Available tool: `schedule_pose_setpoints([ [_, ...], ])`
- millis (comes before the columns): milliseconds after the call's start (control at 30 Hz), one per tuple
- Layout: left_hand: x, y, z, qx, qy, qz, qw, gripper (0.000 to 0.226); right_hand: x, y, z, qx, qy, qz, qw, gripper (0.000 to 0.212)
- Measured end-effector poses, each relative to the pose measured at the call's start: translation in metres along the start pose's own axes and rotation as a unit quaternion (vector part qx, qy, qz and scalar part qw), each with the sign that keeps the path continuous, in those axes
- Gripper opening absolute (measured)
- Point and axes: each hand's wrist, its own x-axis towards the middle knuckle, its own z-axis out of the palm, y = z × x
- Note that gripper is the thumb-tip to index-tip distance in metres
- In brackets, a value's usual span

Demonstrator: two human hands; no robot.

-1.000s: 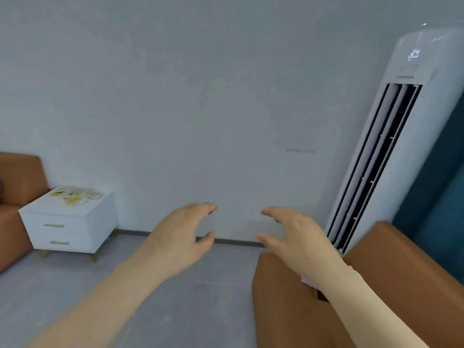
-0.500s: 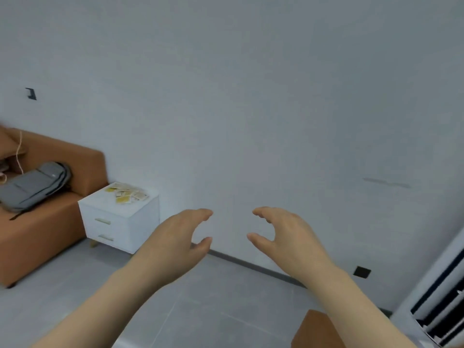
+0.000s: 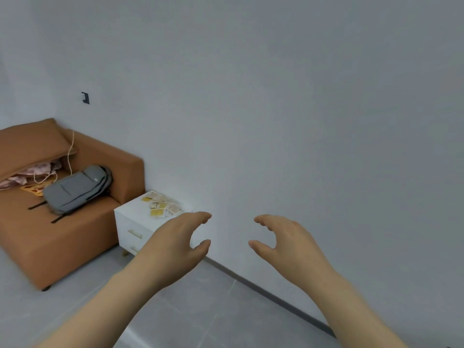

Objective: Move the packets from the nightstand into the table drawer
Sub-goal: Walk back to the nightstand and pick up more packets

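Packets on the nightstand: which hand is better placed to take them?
Probably left: the left hand overlaps the nightstand, below the packets; the right hand is off toward the wall. Both empty.

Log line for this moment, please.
stage: pre-pickup | packets: piled on white nightstand, untouched | left hand: empty, loosely curled | right hand: empty, loosely curled | table drawer: not in view

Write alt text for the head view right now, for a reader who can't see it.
The left hand and right hand, both empty and loosely curled, are held out toward a white nightstand strewn with packets. An orange sofa bearing a grey backpack stands beside it.
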Motion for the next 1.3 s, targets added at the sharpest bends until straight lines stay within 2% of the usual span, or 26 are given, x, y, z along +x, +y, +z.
schedule_pose_setpoints([
  [733, 0.248, -0.239, 0.027, 0.086, -0.012, -0.151, 0.985, 0.051, 0.382, 0.000, 0.147, 0.063, -0.087, -0.096, 0.990, 0.051],
  [967, 0.313, -0.313, 0.041, 0.081, -0.036, -0.190, 0.978, 0.052, 0.481, -0.002, 0.197, 0.070, -0.130, -0.096, 0.984, 0.051],
  [1300, 0.408, -0.467, 0.046, 0.050, -0.071, -0.211, 0.974, 0.051, 0.625, -0.039, 0.289, 0.060, -0.183, -0.054, 0.980, 0.050],
])
